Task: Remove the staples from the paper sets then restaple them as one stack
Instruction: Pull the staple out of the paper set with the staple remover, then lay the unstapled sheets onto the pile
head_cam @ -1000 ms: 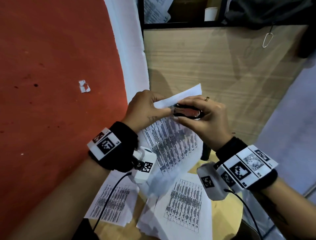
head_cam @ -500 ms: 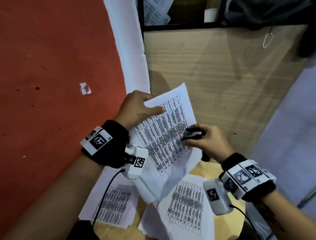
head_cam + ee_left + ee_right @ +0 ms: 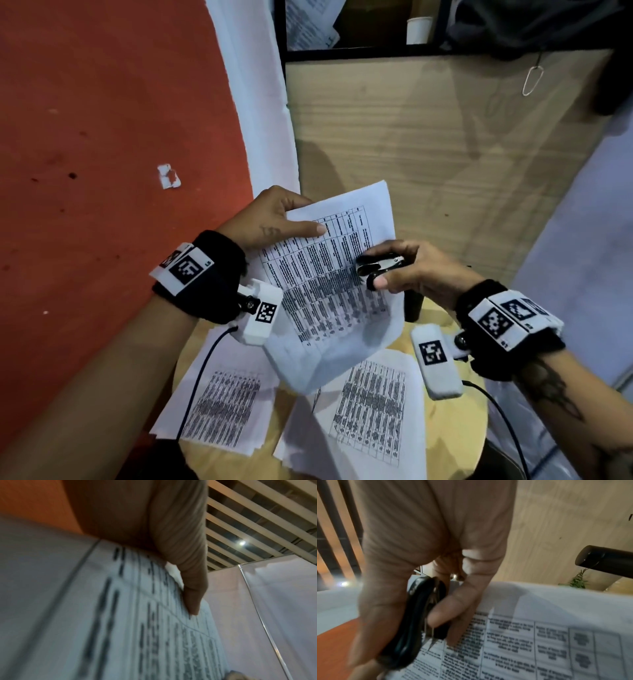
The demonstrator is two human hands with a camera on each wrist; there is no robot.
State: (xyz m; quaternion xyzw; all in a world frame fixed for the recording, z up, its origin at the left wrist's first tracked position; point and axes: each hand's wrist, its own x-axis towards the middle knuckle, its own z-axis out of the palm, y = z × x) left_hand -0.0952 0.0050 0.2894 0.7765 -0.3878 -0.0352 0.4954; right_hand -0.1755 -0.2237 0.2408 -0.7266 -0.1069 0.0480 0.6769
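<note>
My left hand (image 3: 274, 222) holds a printed paper set (image 3: 329, 274) up in the air by its top left corner, thumb on the front and fingers behind. In the left wrist view the thumb (image 3: 192, 601) presses on the sheet (image 3: 137, 628). My right hand (image 3: 404, 267) grips a black and metal staple remover (image 3: 378, 267) at the paper's right edge. The right wrist view shows the staple remover (image 3: 418, 615) squeezed between thumb and fingers, over the printed page (image 3: 522, 642). Two more paper sets (image 3: 222, 411) (image 3: 370, 418) lie on the round wooden stool (image 3: 455, 431) below.
A red floor (image 3: 102, 137) spreads to the left with a small paper scrap (image 3: 168, 176) on it. A wooden panel (image 3: 428, 137) stands ahead. A black stool leg (image 3: 604, 561) shows near my right hand. Wrist camera cables hang over the stool.
The folded-over top page has dropped flat, showing the full table. My right hand moved down and right from the top corner with the staple remover. My left hand still holds the corner.
</note>
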